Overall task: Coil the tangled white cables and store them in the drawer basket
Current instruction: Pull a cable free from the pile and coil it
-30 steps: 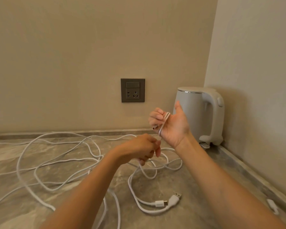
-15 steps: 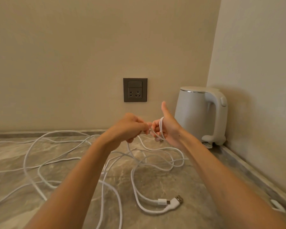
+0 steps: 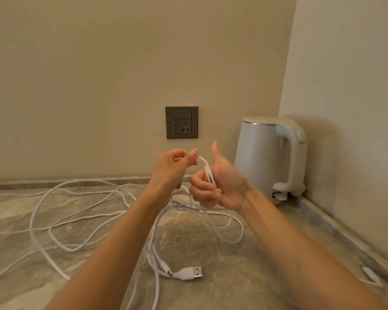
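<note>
1. Coiling had barely begun: a few turns of the thin white cables (image 3: 208, 174) lay round the right hand (image 3: 222, 186), its fingers curled over them and its thumb up.
2. The left hand (image 3: 173, 168) pinched the next strand just beside it.
3. Most of the cable sprawled in loose, crossing loops on the marbled grey stone worktop (image 3: 278, 253), the white USB plug (image 3: 188, 273) nearest. No drawer basket showed.

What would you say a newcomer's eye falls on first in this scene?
Most likely the raised hands at centre: the right hand, thumb up, holds white cable loops in curled fingers while the left hand pinches the strand. Below, more cable sprawls tangled over the marbled counter, a USB plug in front. A white kettle stands in the right corner.
</note>
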